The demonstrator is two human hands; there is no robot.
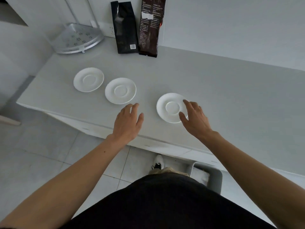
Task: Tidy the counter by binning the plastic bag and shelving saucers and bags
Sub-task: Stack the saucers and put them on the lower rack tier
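Lying under spread right-hand fingers (186, 103): saucer (170, 107).

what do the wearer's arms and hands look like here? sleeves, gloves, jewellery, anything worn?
Both forearms are bare up to the frame edge: no sleeves in view. The left hand and right hand have no gloves, and no rings, watch or wristbands show. A small dark mark sits on the left forearm. Lower down, a dark garment covers the torso, and one white shoe with black laces shows.
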